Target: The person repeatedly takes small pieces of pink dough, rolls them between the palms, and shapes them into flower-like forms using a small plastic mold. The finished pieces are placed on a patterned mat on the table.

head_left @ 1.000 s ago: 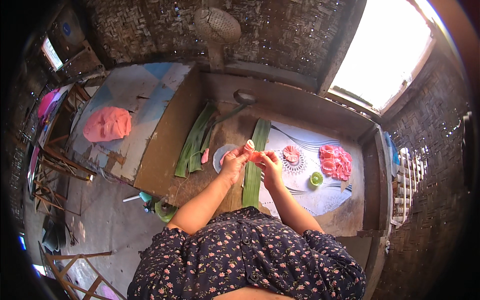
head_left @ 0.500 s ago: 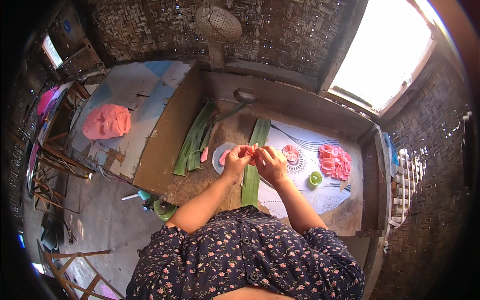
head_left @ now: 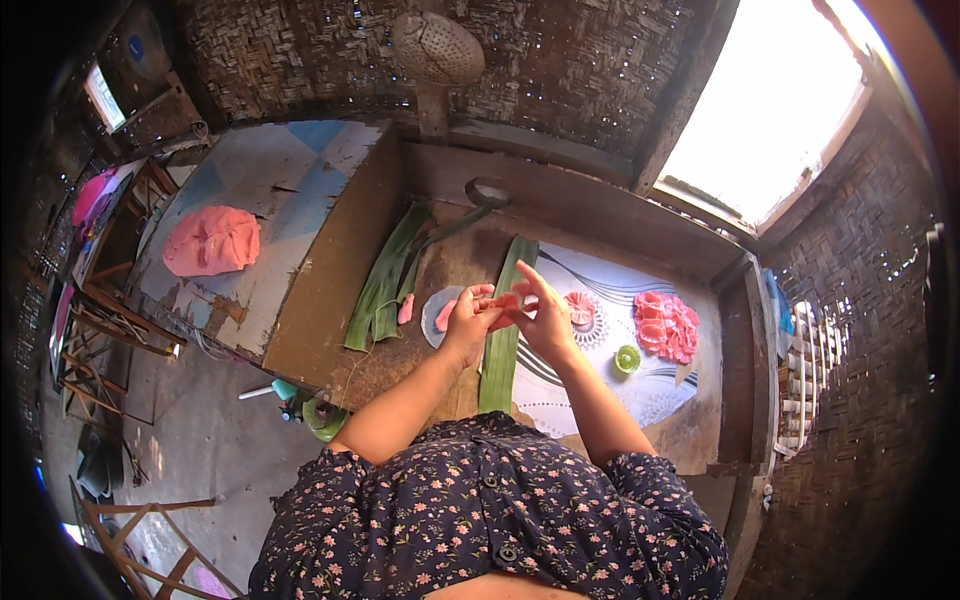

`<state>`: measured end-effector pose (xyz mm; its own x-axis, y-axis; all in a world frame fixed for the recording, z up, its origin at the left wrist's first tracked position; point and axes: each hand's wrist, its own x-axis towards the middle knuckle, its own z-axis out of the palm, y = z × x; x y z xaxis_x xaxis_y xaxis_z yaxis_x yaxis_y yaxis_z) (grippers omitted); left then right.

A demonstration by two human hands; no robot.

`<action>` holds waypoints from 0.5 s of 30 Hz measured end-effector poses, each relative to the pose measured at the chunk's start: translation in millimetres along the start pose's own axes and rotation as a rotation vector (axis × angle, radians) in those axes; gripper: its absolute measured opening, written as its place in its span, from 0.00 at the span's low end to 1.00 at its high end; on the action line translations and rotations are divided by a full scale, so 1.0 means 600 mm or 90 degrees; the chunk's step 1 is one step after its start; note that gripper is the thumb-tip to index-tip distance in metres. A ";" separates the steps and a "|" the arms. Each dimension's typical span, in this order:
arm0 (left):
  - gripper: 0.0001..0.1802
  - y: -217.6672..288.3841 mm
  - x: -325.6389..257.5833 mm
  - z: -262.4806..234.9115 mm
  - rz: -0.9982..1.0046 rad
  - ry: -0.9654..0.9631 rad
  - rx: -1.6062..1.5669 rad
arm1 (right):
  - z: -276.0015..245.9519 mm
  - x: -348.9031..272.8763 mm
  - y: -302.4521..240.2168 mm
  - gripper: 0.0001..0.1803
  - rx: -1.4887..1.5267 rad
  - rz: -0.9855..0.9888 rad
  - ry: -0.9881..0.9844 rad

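A small flat piece of pink dough (head_left: 506, 314) hangs between my two hands over a long green leaf strip (head_left: 503, 350). My left hand (head_left: 468, 325) pinches its left side. My right hand (head_left: 546, 322) has the other side at the thumb, with some fingers raised. Beside my left hand, a clear round sheet (head_left: 432, 312) bears a pink dough lump (head_left: 444, 316), partly hidden. A round pleated pink dough piece (head_left: 581, 308) lies right of my right hand. Farther right is a cluster of ruffled pink pieces (head_left: 667, 327), with a small green cup (head_left: 627, 359) before it.
A patterned white sheet (head_left: 600, 390) covers the right of the wooden-sided work surface. More green leaves (head_left: 385, 290) lie left, near a small pink lump (head_left: 405, 309). A large pink dough mass (head_left: 212, 242) rests on the raised box top (head_left: 300, 190). A wooden stool (head_left: 150, 540) stands lower left.
My right hand's fingers have lifted and spread, and the hands have drawn slightly apart. More of the pink dough piece shows between them.
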<state>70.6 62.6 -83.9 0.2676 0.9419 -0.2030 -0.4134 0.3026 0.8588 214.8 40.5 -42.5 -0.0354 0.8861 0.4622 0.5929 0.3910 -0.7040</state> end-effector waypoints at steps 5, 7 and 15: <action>0.25 -0.008 0.000 -0.001 0.003 -0.002 0.109 | 0.008 0.000 0.002 0.30 0.040 0.109 -0.112; 0.26 -0.013 0.000 0.002 0.015 0.003 0.049 | 0.008 0.002 0.003 0.30 -0.009 0.114 -0.120; 0.18 -0.032 0.012 -0.007 -0.052 0.127 -0.114 | 0.020 -0.005 0.018 0.33 -0.038 0.093 -0.076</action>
<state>76.7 64.1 -103.6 0.1371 0.9178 -0.3727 -0.5491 0.3836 0.7426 211.6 45.0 -58.3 -0.0387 0.9572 0.2870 0.6455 0.2431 -0.7240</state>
